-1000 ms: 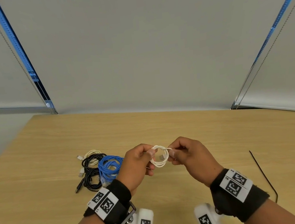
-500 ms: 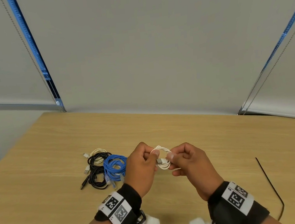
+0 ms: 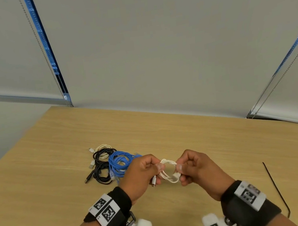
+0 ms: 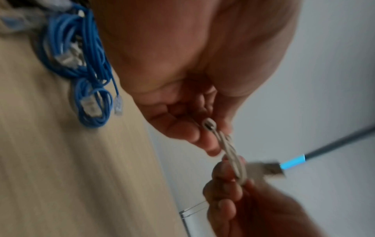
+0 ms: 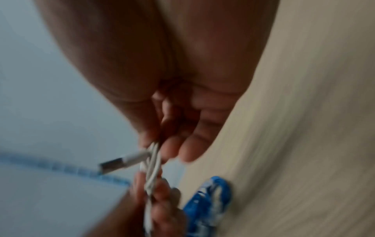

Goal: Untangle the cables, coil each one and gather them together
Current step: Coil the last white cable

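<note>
Above the pale wood-grain bench, just right of the pile of coiled cables, both hands hold a small coil of thin white cable in the air. The left hand pinches the coil's left side between thumb and curled fingers, and a small oval metal plug pokes out beside its fingertips. The right hand pinches the coil's right side the same way, its other fingers curled in; a flat rectangular metal USB plug juts from the coil near its grip. The loops look smooth and round, several strands thick.

The pile lies on the bench just left of the white coil: a bundle of ribbed blue cable with clear plastic plugs, nearest the left hand; two glossy black cable coils touching it on the far side from the white coil; and a cream-coloured coil behind the black ones. Well to the right of the white coil a thin black strip with a hooked end lies flat on the bench.
</note>
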Motion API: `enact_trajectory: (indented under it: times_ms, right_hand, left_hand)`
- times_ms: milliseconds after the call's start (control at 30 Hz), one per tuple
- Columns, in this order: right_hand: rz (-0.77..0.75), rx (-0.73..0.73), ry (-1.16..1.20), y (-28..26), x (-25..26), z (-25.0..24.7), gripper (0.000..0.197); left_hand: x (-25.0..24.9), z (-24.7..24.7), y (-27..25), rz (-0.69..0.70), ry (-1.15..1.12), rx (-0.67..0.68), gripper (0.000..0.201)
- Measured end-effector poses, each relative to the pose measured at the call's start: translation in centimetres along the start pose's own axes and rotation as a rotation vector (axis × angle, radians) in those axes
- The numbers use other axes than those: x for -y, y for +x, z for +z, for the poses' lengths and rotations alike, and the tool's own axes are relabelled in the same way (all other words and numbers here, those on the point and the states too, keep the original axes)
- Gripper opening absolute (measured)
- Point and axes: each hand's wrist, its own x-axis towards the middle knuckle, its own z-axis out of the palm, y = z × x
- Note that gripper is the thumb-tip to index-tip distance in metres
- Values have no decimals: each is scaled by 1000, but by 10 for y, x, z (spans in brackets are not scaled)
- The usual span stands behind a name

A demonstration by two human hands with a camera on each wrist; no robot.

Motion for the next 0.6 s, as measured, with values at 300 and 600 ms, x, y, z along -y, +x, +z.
enact_trajectory:
  times_ms: [300,600]
  right_hand:
    - [-33,-126,-231,15,-14,31,6]
    - [33,-44,-68,31,-19,40,4]
  left_hand:
    - [12,-15,0,-8,273,-195,14]
    - [7,-15,-4,-126,-317,-104,12]
